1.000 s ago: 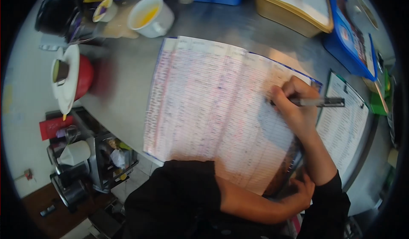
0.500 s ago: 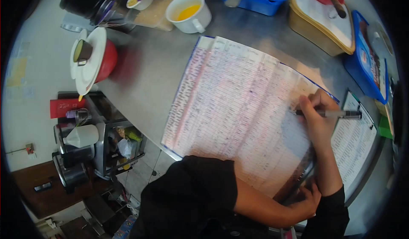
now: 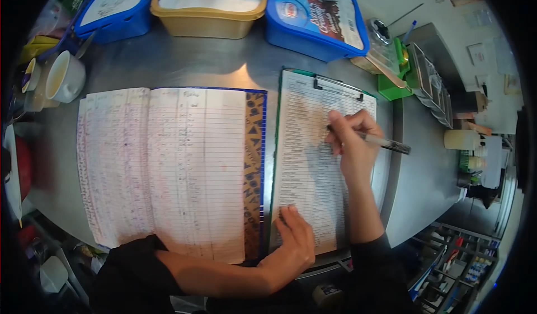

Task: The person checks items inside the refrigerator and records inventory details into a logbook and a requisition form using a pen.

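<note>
My right hand [image 3: 358, 137] grips a pen [image 3: 386, 142], its tip over the upper part of a printed sheet [image 3: 313, 163]. That sheet lies on a green-edged clipboard [image 3: 275, 146] with a metal clip at the top. My left hand [image 3: 293, 241] rests flat on the sheet's lower left, fingers stretched out. Beside the clipboard on the left lies an open ruled notebook [image 3: 193, 163], filled with handwriting on its left page and part of its right. My left forearm crosses the notebook's bottom edge.
A blue tub [image 3: 316, 20], a yellow-rimmed tub [image 3: 210, 12] and another blue tub [image 3: 120, 12] line the back of the metal counter [image 3: 184, 62]. A white mug [image 3: 66, 78] stands at the left. Behind the clipboard, right, is a green holder [image 3: 394, 84].
My view has swung right, from the notebook to the clipboard. My right hand has moved with the pen from the notebook onto the printed sheet. My left hand now lies on the sheet.
</note>
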{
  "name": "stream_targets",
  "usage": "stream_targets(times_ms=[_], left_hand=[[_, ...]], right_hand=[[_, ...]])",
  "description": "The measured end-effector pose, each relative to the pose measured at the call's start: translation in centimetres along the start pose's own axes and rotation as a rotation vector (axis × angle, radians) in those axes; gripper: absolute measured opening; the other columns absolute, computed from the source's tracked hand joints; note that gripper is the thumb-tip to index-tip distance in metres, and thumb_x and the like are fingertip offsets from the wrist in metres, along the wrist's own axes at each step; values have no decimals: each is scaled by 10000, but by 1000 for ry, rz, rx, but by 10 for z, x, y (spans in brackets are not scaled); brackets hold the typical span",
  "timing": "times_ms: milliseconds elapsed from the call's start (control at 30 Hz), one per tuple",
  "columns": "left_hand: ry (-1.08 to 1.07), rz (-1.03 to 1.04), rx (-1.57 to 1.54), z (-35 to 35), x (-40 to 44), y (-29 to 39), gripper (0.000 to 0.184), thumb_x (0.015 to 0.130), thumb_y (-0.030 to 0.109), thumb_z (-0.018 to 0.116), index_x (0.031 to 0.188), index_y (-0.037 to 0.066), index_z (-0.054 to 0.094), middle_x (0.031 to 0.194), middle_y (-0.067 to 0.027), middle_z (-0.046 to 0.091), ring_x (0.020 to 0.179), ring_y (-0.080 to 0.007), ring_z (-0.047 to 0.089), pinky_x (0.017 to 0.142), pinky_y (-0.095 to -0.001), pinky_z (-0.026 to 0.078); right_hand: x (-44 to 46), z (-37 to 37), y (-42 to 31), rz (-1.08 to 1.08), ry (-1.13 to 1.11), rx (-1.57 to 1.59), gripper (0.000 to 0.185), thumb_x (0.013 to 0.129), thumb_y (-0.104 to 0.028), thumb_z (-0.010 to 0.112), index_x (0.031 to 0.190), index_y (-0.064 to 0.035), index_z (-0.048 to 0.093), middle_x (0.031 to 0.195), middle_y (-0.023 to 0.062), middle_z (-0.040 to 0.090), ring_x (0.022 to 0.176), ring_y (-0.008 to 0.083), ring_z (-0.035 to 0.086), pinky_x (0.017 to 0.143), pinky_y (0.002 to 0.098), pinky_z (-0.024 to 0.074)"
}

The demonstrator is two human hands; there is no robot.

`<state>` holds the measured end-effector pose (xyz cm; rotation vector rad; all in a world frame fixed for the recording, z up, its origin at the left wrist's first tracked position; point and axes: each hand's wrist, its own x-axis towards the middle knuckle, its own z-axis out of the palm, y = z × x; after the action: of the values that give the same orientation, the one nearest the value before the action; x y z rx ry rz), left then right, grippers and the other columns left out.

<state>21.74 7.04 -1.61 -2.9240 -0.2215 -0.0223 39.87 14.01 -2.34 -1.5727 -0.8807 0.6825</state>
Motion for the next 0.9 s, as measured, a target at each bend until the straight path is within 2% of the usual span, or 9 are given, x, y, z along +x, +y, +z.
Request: stream_targets(times_ms=[100,200,267,433,500,600,900], left_hand=[[-9,19,-14,1,0,0,292,740,68,520,923,-136,619,916,-330,597,826,-414,630,650,-382,565],[-26,25,-8,-1,0,0,283,741,57,522,923,-138,618,919,-336,592,831,-413,631,657,-384,568],[-38,41,28,-2,0,-2,297,728,64,562,955,-116,631,929,-288,614,832,-389,638,636,-363,572],[-17,7,2,-1,0,-1,291,722,54,563,949,-113,635,933,-293,610,840,-391,634,634,-364,573],[-9,-14,-33,-1,-1,-1,290,722,53,560,947,-114,635,938,-295,608,843,-393,632,634,-363,573],[-6,-11,-13,-1,0,-2,295,728,61,552,949,-116,634,946,-301,603,850,-401,628,632,-359,573],[-4,-38,-50,-1,0,-1,281,738,63,547,937,-111,639,940,-300,603,852,-399,629,628,-354,574]], right_hand=[[-11,-6,13,85,25,-63,265,799,-120,700,641,-67,494,559,56,590,395,25,418,366,168,295],[-12,-10,19,35,22,-35,268,806,-121,691,637,-67,490,549,47,581,396,22,416,368,169,296],[-9,-8,17,48,29,-47,269,811,-116,682,633,-68,487,543,41,575,395,23,418,365,170,294],[-2,-5,11,96,33,-56,255,821,-84,653,629,-63,488,547,29,567,418,28,442,384,170,308],[1,-2,15,-18,25,-66,240,816,-56,639,625,-50,493,564,28,572,454,31,460,424,171,341],[-3,0,23,-80,55,-67,239,803,-39,639,613,-39,495,574,27,573,484,31,474,459,174,361],[-2,4,22,-73,66,-132,245,780,-26,649,590,-37,493,539,-4,534,481,21,436,451,173,329]])
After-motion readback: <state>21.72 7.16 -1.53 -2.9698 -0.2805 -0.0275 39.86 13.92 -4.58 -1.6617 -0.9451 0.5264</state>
